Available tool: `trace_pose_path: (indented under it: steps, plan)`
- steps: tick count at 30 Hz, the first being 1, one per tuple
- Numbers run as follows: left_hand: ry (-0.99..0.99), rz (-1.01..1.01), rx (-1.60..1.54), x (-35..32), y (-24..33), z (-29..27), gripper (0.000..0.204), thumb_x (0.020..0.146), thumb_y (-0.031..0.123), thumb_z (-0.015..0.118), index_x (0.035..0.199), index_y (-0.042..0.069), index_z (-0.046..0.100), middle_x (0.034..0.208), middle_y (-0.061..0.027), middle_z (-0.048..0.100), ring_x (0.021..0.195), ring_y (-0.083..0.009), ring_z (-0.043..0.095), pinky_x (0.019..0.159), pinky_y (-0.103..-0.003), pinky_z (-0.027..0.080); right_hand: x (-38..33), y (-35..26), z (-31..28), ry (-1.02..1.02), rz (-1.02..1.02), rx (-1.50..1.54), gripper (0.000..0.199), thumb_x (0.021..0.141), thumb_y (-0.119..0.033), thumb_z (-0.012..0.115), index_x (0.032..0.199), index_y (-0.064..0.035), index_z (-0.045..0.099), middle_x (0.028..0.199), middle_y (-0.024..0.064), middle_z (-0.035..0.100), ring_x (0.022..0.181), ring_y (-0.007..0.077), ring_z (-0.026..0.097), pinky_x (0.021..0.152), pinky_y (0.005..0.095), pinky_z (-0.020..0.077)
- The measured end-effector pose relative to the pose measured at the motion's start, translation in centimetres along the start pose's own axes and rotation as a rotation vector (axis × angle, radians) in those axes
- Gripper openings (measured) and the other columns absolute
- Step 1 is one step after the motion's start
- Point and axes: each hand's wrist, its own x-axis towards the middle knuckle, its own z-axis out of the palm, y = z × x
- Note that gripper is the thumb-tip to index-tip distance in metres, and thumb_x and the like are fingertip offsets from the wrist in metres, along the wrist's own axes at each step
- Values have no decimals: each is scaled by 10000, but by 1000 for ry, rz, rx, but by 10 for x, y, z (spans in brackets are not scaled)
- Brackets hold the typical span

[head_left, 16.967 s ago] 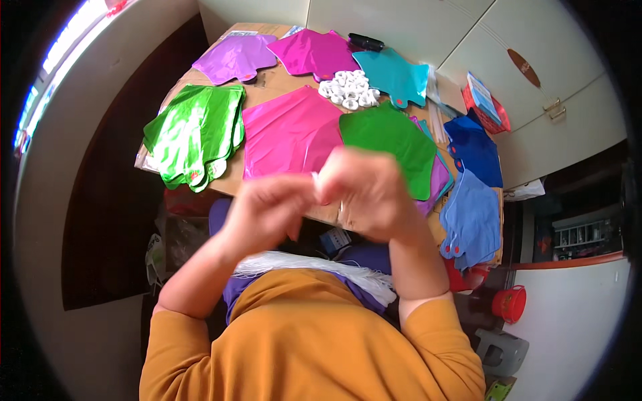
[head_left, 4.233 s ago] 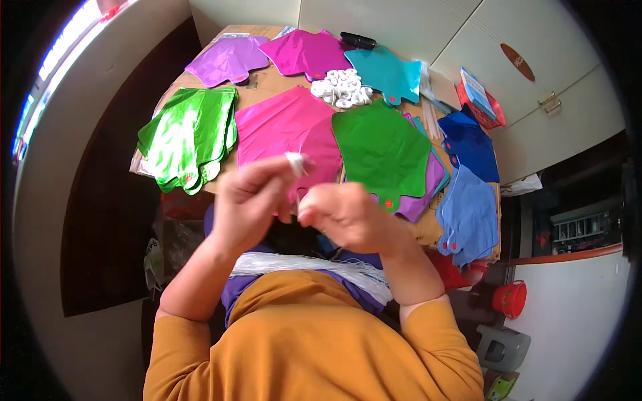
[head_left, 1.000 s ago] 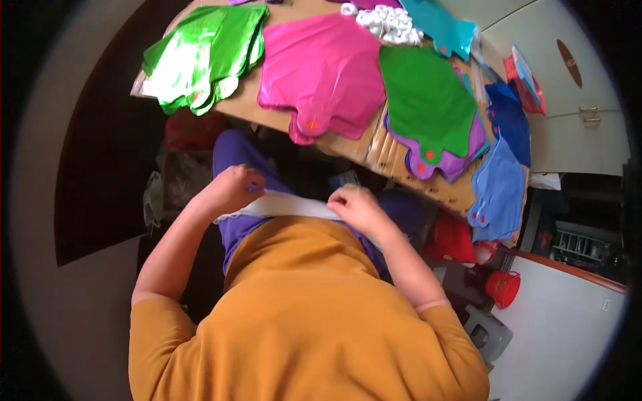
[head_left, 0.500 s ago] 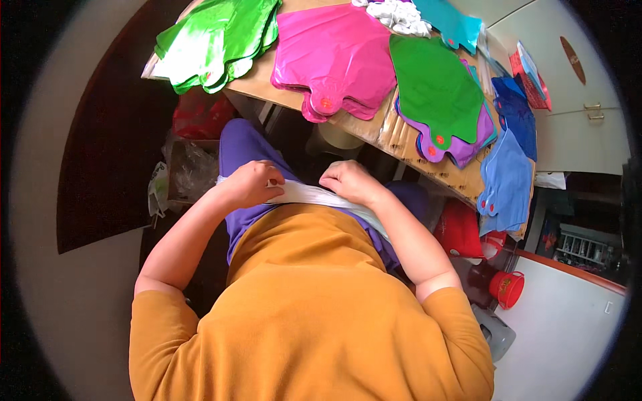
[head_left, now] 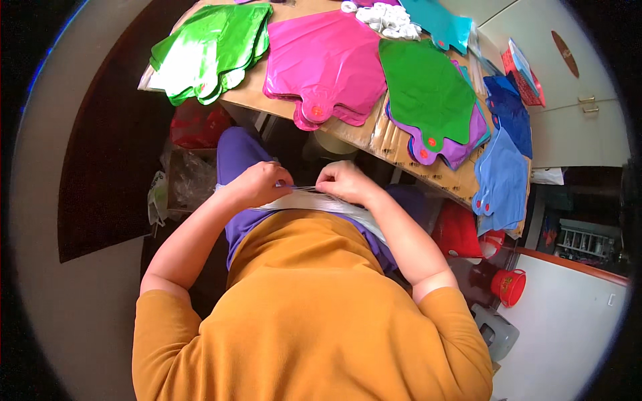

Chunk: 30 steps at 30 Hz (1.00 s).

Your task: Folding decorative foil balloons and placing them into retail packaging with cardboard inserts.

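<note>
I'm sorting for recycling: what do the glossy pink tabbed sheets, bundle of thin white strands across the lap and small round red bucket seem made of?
Glossy pink tabbed sheets: probably foil or plastic film, shiny with pale highlights and creases.
Bundle of thin white strands: smooth string or thread, fibre uncertain; fine parallel lines show.
Small round red bucket: likely smooth plastic, by its bright wall.

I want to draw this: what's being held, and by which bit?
Thin white string, held at two places by left grip and right grip; whether at its ends can't be told.
</note>
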Motion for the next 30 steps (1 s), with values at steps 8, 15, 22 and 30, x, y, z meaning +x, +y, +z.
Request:
trace_pose_path:
  steps: [8, 15, 22, 30]
  plan:
    - [21, 39, -73, 11, 17, -14, 211, 807, 162, 670, 943, 3, 695, 892, -177, 673, 834, -311, 651, 746, -374, 518, -5, -13, -1, 75, -31, -13, 150, 776, -157, 666, 819, -14, 675, 768, 133, 664, 706, 213, 641, 665, 344, 499]
    - [306, 241, -285, 0, 124, -100, 115, 810, 73, 689, 868, -26, 673, 745, -114, 641, 647, -191, 614, 602, -304, 479, -35, -91, -15, 233, -469, 927, 440, 935, -390, 555, 1159, -19, 480, 1117, 75, 549, 1055, 171, 527, 932, 345, 399]
    - [322, 339, -354, -11, 213, -195, 30, 799, -11, 682, 829, -17, 683, 693, -40, 637, 602, -86, 574, 526, -235, 443, -78, -189, -68, -216, -525, 918, 423, 1005, -347, 441, 1206, 12, 538, 880, 42, 595, 817, 110, 577, 788, 260, 454]
    - [-211, 285, -570, -17, 179, -175, 99, 785, 46, 715, 800, -47, 685, 741, -114, 669, 638, -190, 634, 561, -302, 500, -107, -223, -124, 334, -727, -109, 68, 860, -91, 646, 844, -30, 618, 734, 122, 562, 688, 275, 599, 596, 340, 462]
